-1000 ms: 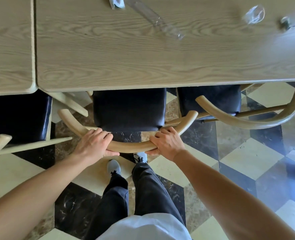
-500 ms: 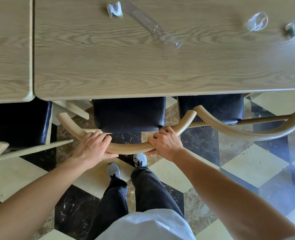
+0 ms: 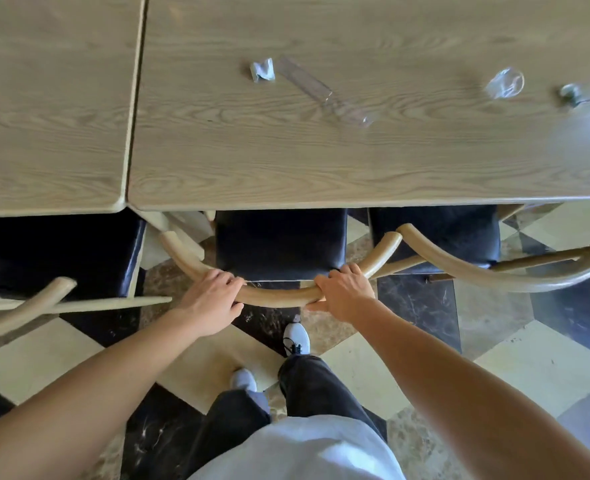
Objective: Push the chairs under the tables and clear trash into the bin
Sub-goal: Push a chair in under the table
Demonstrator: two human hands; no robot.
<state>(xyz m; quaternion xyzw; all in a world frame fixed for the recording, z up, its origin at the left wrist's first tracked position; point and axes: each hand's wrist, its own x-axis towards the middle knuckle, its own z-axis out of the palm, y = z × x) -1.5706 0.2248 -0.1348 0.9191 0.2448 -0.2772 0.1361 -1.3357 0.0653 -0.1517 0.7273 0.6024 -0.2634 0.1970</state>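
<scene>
Gripping the curved wooden backrest [image 3: 279, 294] of the middle chair [image 3: 281, 244], the left hand [image 3: 212, 301] and right hand [image 3: 345, 292] curl around it. The black seat sits partly under the table [image 3: 321, 161], where a crumpled wrapper [image 3: 262, 70] and clear plastic sleeve [image 3: 321, 90] lie.

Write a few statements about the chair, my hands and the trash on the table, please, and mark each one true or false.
1. The left hand and the right hand both grip the middle chair's curved backrest. True.
2. That chair's black seat is partly under the right-hand table. True.
3. The crumpled paper scrap lies on the black seat. False: it lies on the right-hand table, next to the clear wrapper.
4. The right hand holds the clear wrapper. False: the wrapper lies on the table, far from both hands.
</scene>
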